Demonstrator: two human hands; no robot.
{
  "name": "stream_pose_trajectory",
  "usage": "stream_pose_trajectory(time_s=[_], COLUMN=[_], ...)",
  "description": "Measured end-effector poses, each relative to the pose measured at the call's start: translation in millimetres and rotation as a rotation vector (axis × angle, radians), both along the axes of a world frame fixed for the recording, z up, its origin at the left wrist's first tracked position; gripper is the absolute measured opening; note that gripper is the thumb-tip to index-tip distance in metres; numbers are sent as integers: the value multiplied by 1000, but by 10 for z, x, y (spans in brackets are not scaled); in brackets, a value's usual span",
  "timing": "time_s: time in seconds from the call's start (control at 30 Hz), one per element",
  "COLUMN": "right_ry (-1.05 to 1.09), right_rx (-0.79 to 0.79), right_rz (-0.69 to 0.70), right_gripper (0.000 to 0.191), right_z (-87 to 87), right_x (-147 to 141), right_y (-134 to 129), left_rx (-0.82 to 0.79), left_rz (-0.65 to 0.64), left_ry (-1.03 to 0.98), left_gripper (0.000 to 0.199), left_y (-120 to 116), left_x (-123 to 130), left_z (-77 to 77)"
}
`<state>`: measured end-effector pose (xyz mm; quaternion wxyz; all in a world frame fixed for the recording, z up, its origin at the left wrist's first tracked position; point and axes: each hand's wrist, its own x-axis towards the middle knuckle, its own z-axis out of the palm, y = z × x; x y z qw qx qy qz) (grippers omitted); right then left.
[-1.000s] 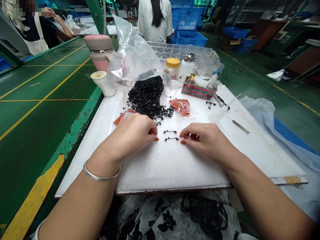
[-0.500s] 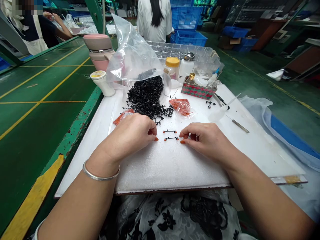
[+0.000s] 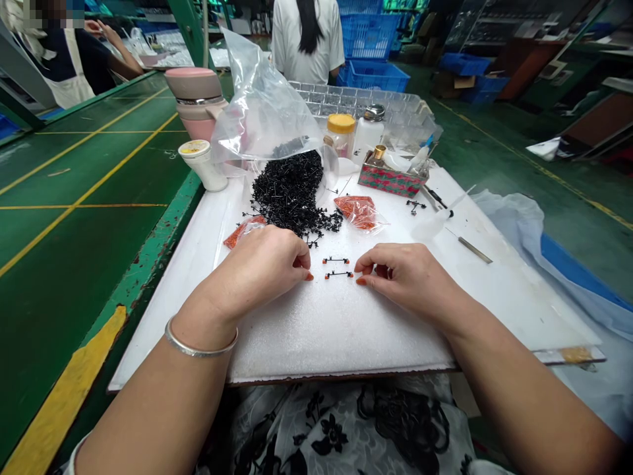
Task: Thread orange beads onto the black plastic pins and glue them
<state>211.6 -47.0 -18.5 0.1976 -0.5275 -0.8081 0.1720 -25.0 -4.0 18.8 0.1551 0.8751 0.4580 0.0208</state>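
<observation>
Two slim black plastic parts with orange ends lie one behind the other on the white foam board (image 3: 341, 343): a rear part (image 3: 336, 260) and a front part (image 3: 339, 274). Just left of them rests my left hand (image 3: 274, 260), fingers loosely curled, thumb and index tips slightly apart. To their right is my right hand (image 3: 403, 274), also loosely bent, with a small gap between thumb and index. I see nothing held in either hand. A heap of black parts (image 3: 287, 191) spills from a clear plastic bag (image 3: 262, 99) behind my left hand.
Bags of orange pieces, a left bag (image 3: 242, 231) and a right bag (image 3: 360, 212), lie by the heap. Behind stand a yellow-lidded jar (image 3: 341, 132), a pump bottle (image 3: 370, 132) and a patterned box (image 3: 393, 177). A thin metal tool (image 3: 475, 250) lies right. A green conveyor (image 3: 89, 231) runs left.
Both my hands and the two parts stay in place. The conveyor's markings have shifted slightly toward me. In the background, people's arms have moved a little.
</observation>
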Motion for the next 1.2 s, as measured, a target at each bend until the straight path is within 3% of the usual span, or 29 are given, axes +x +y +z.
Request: stream_pose_trajectory(time_s=[1.2], right_ry=[-2], right_rx=[1], right_rz=[16], right_gripper=[7], right_z=[22], right_x=[-10], right_y=[-7], left_rx=[-6], left_rz=[-5], left_ry=[41], left_gripper=[14], left_y=[18], left_x=[1], left_z=[-15])
